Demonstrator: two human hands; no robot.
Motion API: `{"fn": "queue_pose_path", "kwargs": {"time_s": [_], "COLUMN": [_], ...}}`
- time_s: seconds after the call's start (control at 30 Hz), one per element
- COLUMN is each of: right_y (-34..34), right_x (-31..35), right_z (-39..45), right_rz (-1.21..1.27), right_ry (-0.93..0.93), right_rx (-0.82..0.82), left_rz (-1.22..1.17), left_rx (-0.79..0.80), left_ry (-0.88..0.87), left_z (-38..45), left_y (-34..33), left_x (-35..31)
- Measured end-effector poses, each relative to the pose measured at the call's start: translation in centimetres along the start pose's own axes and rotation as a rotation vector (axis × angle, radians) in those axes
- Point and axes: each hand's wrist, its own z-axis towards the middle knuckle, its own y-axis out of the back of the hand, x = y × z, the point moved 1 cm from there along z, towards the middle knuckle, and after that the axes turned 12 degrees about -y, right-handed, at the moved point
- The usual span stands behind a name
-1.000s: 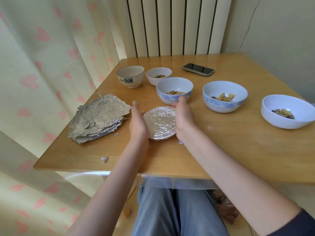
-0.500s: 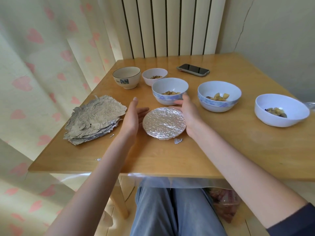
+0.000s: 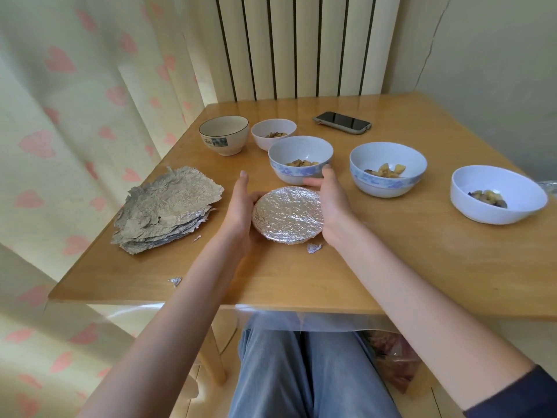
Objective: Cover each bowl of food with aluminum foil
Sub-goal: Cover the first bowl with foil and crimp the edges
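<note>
While both hands' grip cups the foil-covered bowl point(image 3: 287, 215), the wooden table point(image 3: 422, 260) meets a radiator point(image 3: 301, 46).

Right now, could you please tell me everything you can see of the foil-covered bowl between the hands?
The foil-covered bowl is round, its top sealed under crinkled, shiny silver foil pressed down over the rim, so its contents are hidden. It sits upright on the wooden table, near the front edge. The left hand and right hand cup its sides.
</note>
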Motion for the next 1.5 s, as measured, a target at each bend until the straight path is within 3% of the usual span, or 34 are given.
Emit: {"fn": "queue_pose_path", "kwargs": {"time_s": [0.23, 0.3, 0.4, 0.5, 0.63, 0.73, 0.83, 0.97, 1.2, 1.5], "right_y": [0.0, 0.5, 2.6, 5.5, 8.0, 8.1, 8.1, 8.2, 6.4, 3.8], "right_x": [0.3, 0.3, -0.6, -1.7, -2.9, -4.1, -4.5, -4.5, -4.4, -2.7], "right_z": [0.2, 0.2, -0.7, -2.1, -4.5, -5.4, -5.4, -5.4, -5.8, -4.9], "right_rz": [-0.046, -0.082, -0.208, -0.31, -0.644, -0.759, -0.711, -0.632, -0.672, -0.694], "right_ry": [0.025, 0.11, 0.388, 0.541, 0.614, 0.66, 0.698, 0.713, 0.902, 1.011], "right_rx": [0.048, 0.065, -0.079, -0.179, -0.16, -0.109, -0.123, -0.133, -0.137, -0.098], "left_rz": [0.031, 0.28, 0.552, 0.639, 1.116, 1.468, 1.63, 1.546, 1.217, 0.969], "left_rx": [0.077, 0.065, 0.025, 0.26, 0.752, 0.923, 0.969, 0.866, 0.735, 0.771], "left_ry": [-0.018, -0.151, -0.438, -0.597, -0.559, -0.518, -0.464, -0.448, -0.422, -0.385], "left_z": [-0.4, -0.1, 0.1, -0.7, -1.4, -0.8, 0.3, 1.1, 0.9, 1.5], "left_y": [0.0, 0.7, 2.7, 4.3, 2.5, -0.9, -2.8, -2.9, -1.1, 0.9], "left_x": [-0.1, -0.1, 0.5, -0.5, -3.3, -4.4, -3.8, -3.3, -3.1, -3.0]}}
